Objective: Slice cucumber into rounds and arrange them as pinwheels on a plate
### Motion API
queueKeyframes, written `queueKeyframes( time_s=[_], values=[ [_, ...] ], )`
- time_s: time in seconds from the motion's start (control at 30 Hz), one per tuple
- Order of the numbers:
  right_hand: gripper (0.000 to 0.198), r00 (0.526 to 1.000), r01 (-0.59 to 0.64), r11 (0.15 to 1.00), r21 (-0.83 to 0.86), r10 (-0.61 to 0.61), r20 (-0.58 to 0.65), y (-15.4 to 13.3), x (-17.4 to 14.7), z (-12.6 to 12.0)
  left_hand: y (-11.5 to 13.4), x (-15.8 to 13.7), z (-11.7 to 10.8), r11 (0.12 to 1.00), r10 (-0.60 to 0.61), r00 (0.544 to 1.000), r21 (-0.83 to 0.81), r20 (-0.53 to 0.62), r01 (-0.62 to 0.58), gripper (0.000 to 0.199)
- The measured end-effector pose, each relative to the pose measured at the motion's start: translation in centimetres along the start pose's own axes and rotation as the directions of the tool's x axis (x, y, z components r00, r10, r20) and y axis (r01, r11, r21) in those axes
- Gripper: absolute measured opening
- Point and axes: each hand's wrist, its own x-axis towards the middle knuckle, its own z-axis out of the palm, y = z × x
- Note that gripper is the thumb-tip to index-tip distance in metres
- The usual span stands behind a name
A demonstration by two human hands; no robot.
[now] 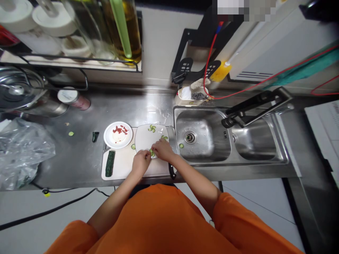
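1. Both hands are brought together at the near edge of a square plate (145, 138), which rests on a white board (124, 164) on the steel worktop (79, 155).
2. The left hand (141, 162) is curled, with its fingers pinched narrowly on green slices (152, 152) at the plate's near rim.
3. The right hand (163, 149) lies just beside it, fingers bent down onto the same slices; how tightly they are closed cannot be told.
4. More slices are seen on the plate: one cluster (152, 128) at its far edge and another (164, 137) at its right side.
5. A loose slice (133, 146) lies on the board just left of the plate.
6. A round dish (118, 134) with red bits is placed to the left of the plate, touching it or nearly so.
7. A cucumber piece (110, 163) lies on the near left part of the board.
8. A dark knife handle (172, 170) is seen at the board's near right corner, under the right forearm.
9. A sink (202, 135) lies to the right, with one slice (181, 145) in it.
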Motion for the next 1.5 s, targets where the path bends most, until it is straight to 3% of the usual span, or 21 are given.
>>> queueKeyframes(
  time_s=[0.47, 0.8, 1.5],
  values=[
    [0.021, 0.997, -0.075, 0.997, 0.027, 0.074, 0.033, -0.3, -0.9, -0.8, 0.3, -0.3, -0.7, 0.999, -0.003, 1.000, -0.048, -0.009, 0.002, 0.014],
    [0.022, 0.998, -0.027, 0.998, 0.061, 0.030, -0.056, -0.6, -1.4, 0.1, -0.2, -0.5, -0.6, 0.999, 0.032, 0.999, -0.023, -0.034, -0.033, 0.016],
    [0.024, 0.999, -0.029, 1.000, 0.010, 0.029, -0.024, -0.8, -1.1, 0.3, -0.6, -0.3, -0.3, 0.999, 0.051, 0.999, 0.018, -0.015, -0.051, 0.016]
  ],
)
